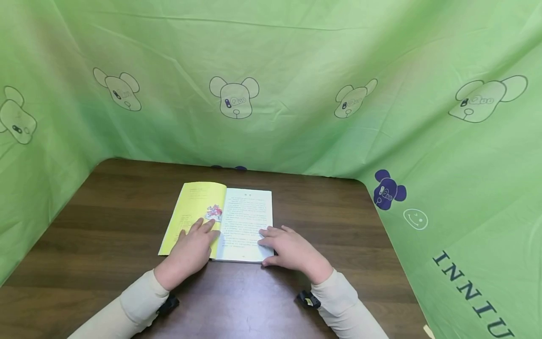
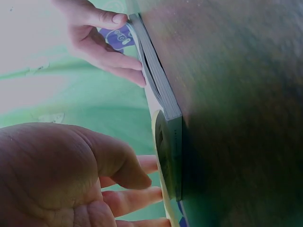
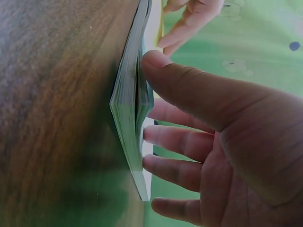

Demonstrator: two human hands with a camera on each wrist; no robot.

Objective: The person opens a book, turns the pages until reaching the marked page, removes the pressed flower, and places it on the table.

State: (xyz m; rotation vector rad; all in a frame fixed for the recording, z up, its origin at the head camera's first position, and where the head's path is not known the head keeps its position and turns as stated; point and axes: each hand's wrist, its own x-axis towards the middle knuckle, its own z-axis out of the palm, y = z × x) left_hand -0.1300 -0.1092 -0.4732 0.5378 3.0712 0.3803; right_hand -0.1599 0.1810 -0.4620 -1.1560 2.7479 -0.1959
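An open book (image 1: 247, 221) lies on the brown table, with a yellow left page (image 1: 195, 195) and a white right page full of printed text. My left hand (image 1: 189, 249) rests its fingertips on the yellow page, just below a small coloured picture (image 1: 213, 213). Across from it, my right hand (image 1: 292, 248) touches the right page near its outer edge with extended fingers. In the right wrist view, the right thumb (image 3: 180, 80) sits at the lower edge of the pages, where a gap shows in the stack. The left wrist view shows the book's thick page block (image 2: 158, 71) from the side.
The dark wooden table (image 1: 330, 212) reaches to a green curtain (image 1: 288, 136) with bear drawings, which closes off the back and both sides. A black strap device (image 1: 308, 300) is on the right wrist, another (image 1: 168, 305) on the left.
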